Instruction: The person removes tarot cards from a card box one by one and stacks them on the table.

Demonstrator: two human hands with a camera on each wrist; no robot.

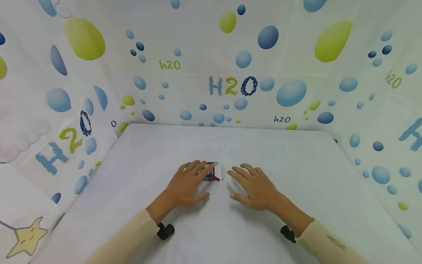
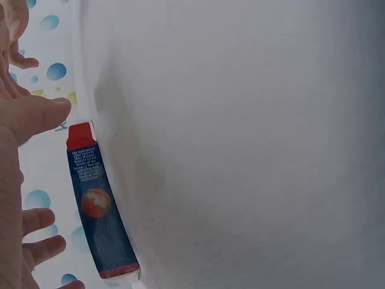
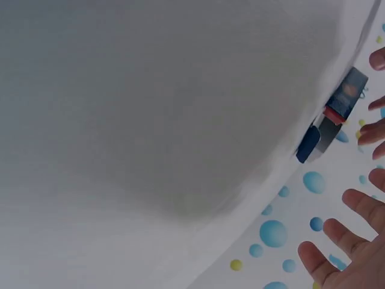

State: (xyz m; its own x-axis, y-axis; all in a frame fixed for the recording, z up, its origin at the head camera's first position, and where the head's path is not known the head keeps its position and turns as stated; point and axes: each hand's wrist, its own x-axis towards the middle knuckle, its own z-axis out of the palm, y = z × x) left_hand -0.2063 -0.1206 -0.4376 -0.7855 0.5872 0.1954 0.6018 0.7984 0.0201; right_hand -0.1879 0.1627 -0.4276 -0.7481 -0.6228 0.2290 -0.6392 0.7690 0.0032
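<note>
A small dark blue cardboard box (image 1: 209, 175) with red ends and a white part at its right lies near the middle of the table, partly hidden by my left hand. My left hand (image 1: 188, 185) is spread above it, fingers relaxed; whether the fingertips touch it I cannot tell. The left wrist view shows the box (image 2: 99, 205) side-on, with small print, a round picture and a red flap. To the right, my right hand (image 1: 255, 189) hovers with fingers apart, holding nothing. In the right wrist view the box (image 3: 348, 93) has flaps standing out at one end.
A white cloth covers the table (image 1: 280, 157). Behind it and along both sides hangs a white curtain (image 1: 197, 44) with blue and green drops and H2O lettering. Black devices are strapped to the left wrist (image 1: 166, 231) and the right wrist (image 1: 288, 234).
</note>
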